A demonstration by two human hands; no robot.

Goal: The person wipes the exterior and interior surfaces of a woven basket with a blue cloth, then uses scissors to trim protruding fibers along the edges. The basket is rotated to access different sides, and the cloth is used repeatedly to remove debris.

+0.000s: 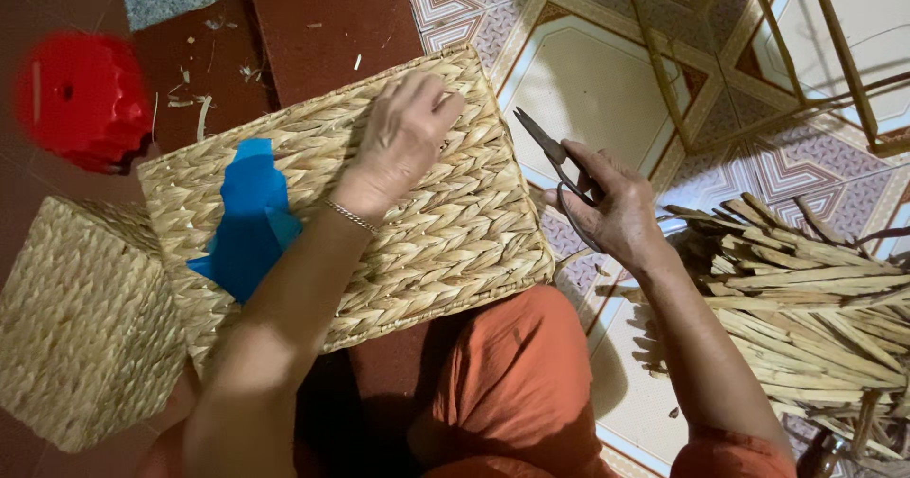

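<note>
A large woven straw basket (pixel 445 222) lies bottom-up across my lap, its braided surface facing me. My left hand (pixel 403 137) rests on its far edge, fingers curled against the weave, a thin bracelet on the wrist. A blue piece of plastic (pixel 248 215) lies on the basket's left half. To the right of the basket my right hand (pixel 611 208) grips a pair of dark metal scissors (pixel 553 156), blades pointing up and left, off the basket.
A smaller woven basket (pixel 81 326) stands at the lower left. A red plastic object (pixel 83 99) lies at the upper left. A bundle of dried straw strips (pixel 806 307) lies at the right on the patterned tile floor (pixel 588 80). A wooden frame (pixel 758 52) stands at the upper right.
</note>
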